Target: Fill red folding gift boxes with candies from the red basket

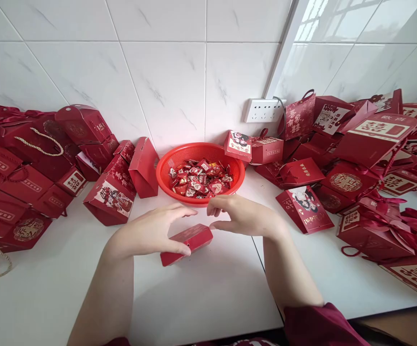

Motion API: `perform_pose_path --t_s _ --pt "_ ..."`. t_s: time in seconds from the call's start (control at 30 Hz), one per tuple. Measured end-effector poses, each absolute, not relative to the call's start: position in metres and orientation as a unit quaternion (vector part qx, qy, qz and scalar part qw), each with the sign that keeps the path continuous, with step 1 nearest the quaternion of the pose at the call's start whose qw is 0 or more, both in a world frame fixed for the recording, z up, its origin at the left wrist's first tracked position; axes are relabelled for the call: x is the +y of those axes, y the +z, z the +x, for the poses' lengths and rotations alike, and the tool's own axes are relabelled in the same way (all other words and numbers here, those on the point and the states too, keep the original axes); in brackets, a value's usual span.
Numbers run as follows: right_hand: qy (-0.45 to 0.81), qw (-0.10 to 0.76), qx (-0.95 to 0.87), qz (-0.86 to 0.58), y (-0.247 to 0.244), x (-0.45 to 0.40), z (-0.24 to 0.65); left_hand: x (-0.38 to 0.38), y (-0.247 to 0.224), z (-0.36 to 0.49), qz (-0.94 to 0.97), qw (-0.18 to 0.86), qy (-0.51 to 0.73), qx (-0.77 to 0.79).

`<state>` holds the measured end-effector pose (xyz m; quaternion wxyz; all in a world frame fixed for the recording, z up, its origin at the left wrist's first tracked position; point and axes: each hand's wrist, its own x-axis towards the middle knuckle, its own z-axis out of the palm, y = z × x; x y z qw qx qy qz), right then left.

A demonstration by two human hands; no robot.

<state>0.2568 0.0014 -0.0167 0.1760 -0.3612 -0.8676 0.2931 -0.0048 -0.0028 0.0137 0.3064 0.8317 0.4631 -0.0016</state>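
A small red gift box (194, 240) lies slantwise on the white table in front of me. My left hand (147, 228) is open beside it, its thumb lying over the near side of the box and its fingers stretched out beyond the far side with a gap between. My right hand (242, 216) hovers just right of the box, fingers curled and thumb apart, with nothing visible between them. Past both hands stands a red plastic basket (164, 179) holding many wrapped candies (197, 180). The far part of my right fingers overlaps the basket's near rim.
Red gift boxes are piled at the left (31, 192) and at the right (352, 178). A triangular box (143, 168) stands left of the basket. Another small box (238, 145) rests against its right rim. A power socket (264, 110) sits on the tiled wall (161, 86).
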Motion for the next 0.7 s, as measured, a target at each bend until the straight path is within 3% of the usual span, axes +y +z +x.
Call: perform_pose_path --t_s 0.2,0.53,0.7 --pt "0.317 0.164 -0.885 -0.299 -0.017 -0.004 0.239 -0.009 0.016 0.002 0.836 0.322 0.007 0.445" --pt "0.25 0.195 -0.872 -0.374 -0.015 0.001 0.245 -0.001 0.008 -0.002 0.848 0.262 0.071 0.456" --pt "0.248 0.293 -0.829 -0.407 -0.016 0.006 0.255 0.004 0.004 0.003 0.839 0.232 0.114 0.479"
